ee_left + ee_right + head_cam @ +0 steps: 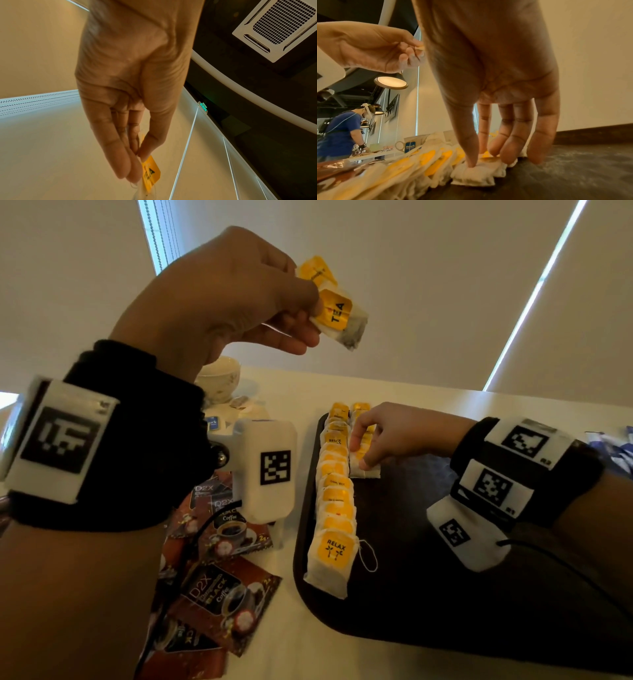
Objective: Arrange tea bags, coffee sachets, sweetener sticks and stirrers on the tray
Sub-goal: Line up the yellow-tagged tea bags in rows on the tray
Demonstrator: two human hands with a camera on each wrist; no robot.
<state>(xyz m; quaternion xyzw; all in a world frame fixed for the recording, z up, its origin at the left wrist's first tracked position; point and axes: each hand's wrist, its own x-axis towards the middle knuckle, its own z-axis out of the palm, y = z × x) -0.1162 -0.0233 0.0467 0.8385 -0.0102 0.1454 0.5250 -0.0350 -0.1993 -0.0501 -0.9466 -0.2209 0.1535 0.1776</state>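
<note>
A dark tray (428, 594) lies on the white table. Along its left side runs a row of several tea bags (334, 501) with yellow tags, overlapping. A shorter second row (363, 453) starts at the far end. My right hand (363, 446) presses down on that second row with thumb and straight fingertips (471, 162) on the nearest bag (476, 174). My left hand (301, 313) is raised high above the table and pinches two tea bags (337, 313) with yellow tags (150, 171). Black coffee sachets (219, 587) lie left of the tray.
A white cup (219, 378) stands at the back left, with small sachets (214, 422) near it. Blue packets (613, 446) lie at the far right. Another person in a blue shirt (339, 135) stands at a far counter. A mug (407, 146) sits behind the tea bags.
</note>
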